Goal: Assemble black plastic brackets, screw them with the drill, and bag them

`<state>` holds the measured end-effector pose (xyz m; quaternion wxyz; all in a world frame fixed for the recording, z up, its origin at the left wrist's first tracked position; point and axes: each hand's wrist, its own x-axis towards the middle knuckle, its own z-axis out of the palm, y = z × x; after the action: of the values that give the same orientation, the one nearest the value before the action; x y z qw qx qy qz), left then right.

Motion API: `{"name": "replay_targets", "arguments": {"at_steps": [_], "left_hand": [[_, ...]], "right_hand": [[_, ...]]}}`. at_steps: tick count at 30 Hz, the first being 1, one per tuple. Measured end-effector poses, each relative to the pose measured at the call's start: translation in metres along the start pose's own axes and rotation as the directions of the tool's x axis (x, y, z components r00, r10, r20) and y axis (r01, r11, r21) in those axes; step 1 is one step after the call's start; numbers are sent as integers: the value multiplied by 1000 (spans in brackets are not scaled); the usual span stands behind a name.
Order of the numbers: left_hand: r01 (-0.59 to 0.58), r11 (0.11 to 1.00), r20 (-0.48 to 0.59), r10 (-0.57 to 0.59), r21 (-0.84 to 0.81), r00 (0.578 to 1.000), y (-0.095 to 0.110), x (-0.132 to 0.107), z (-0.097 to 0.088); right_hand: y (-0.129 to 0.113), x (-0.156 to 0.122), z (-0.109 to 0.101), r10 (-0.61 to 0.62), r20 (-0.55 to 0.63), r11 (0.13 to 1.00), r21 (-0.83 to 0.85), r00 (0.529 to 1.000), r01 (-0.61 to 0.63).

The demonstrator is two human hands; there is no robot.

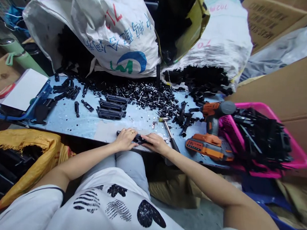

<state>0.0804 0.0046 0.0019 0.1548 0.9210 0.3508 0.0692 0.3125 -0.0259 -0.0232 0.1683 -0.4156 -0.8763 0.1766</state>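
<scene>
At far left, a yellow sack [54, 147] with black pieces inside stands below the edge of the tabletop [62, 118], seemingly so that bulk stock takes up no working room. A blue tray [34, 113] with a white sheet [24, 89] over it sits at the tabletop's left end, well apart from the hands. Further right, three black bars [112, 106] lie parallel in a row, an arrangement that probably makes them easy to count or pick up. At the near edge, the left hand [125, 139] lies over a long black part [137, 139] near its left end, its grip closed around it. Behind this, a heap of small pins [146, 95] is spread, apparently within easy reach. The right hand [155, 142] has its grip pinching the part's right end; holding both ends likely keeps it steady, right before the lap. Just beside that hand lies a hammer [170, 132], handle toward the person, presumably for quick pickup. A cordless drill [211, 131] comes next, then a pink basket [301, 161] of black pieces, off to the side.
</scene>
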Motion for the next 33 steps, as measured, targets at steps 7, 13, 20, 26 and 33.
{"name": "replay_targets", "arguments": {"at_steps": [7, 13, 20, 26, 33], "left_hand": [[72, 989, -38, -67, 132, 997, 18, -5, -6], [10, 995, -65, -3, 96, 998, -5, -10, -26], [-176, 984, -227, 178, 30, 957, -24, -28, -45], [-465, 751, -434, 262, -470, 862, 35, -74, -90], [-510, 713, -739, -17, -481, 673, 59, -90, -78]], "right_hand": [[-6, 2, -16, 249, 59, 916, -340, 967, -215], [-25, 15, -36, 165, 148, 940, -323, 975, -110], [-59, 23, -52, -64, -37, 990, -130, 997, 59], [-129, 22, -75, -331, -234, 807, 432, 914, 403], [-149, 72, 10, 431, -605, 537, 768, 669, 349]]}}
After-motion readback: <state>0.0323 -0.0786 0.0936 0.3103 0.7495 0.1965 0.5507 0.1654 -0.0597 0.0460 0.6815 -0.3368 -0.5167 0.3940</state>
